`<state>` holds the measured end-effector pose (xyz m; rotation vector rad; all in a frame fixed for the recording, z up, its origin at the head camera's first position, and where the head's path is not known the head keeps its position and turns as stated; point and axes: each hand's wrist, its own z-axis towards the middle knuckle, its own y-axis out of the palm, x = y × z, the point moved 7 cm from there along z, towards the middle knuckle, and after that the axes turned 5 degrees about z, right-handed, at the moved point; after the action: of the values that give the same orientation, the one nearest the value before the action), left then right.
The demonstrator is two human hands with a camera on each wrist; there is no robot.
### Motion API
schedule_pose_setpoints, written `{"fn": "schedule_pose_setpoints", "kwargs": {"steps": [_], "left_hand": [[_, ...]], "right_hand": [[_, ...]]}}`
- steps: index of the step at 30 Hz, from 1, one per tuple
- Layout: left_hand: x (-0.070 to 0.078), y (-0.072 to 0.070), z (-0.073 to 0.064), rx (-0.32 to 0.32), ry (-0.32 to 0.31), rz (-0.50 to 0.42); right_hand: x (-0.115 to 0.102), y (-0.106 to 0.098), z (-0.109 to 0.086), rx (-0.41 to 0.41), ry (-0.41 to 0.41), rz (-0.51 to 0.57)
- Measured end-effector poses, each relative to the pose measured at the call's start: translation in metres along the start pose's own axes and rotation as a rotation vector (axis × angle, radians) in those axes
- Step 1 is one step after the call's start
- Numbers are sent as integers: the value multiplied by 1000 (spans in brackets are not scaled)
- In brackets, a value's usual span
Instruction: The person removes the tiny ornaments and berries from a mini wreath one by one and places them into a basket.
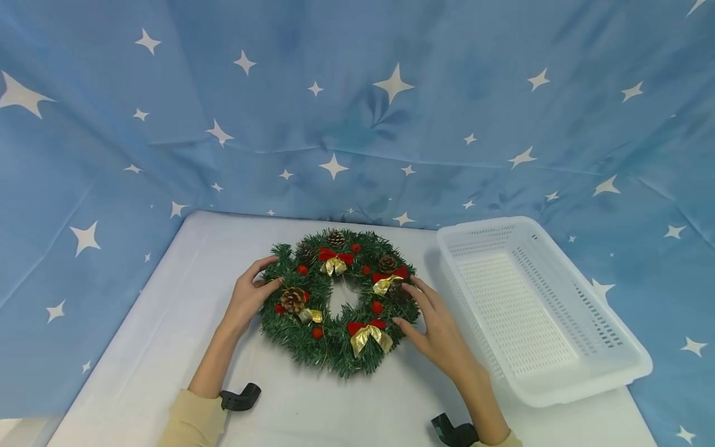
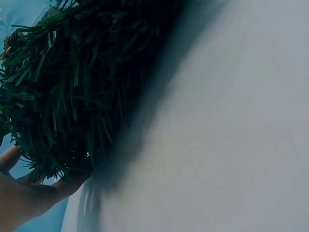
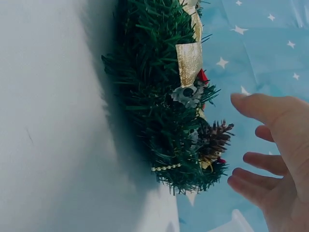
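Observation:
A green Christmas wreath (image 1: 342,347) lies on the white table, trimmed with red-and-gold bows (image 1: 371,335), pine cones (image 1: 293,300) and red balls. At its left edge my left hand (image 1: 246,301) grips the tinsel, thumb and fingers on either side of it; the left wrist view shows the thumb (image 2: 72,186) partly hidden by the needles. My right hand (image 1: 438,326) is at the right edge with its fingers spread and loosely bent. From the right wrist view, a gap shows between those fingertips (image 3: 241,101) and the wreath's pine cone (image 3: 215,140).
A white plastic basket (image 1: 592,292) with slotted sides stands on the table to the right of the wreath. Blue cloth (image 1: 346,124) with white stars hangs behind the table and along both sides. Black wrist cameras (image 1: 241,397) are strapped to both wrists.

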<state>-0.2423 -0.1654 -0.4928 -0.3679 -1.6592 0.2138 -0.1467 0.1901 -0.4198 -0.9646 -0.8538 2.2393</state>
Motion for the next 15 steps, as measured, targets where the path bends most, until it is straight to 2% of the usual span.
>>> {"fn": "schedule_pose_setpoints", "kwargs": {"steps": [6,15], "left_hand": [[0,2,1,-25,0,-9],[0,1,4,-42,-13,-33]], "right_hand": [[6,3,5,19,32,2],[12,9,10,41,7,9]]}}
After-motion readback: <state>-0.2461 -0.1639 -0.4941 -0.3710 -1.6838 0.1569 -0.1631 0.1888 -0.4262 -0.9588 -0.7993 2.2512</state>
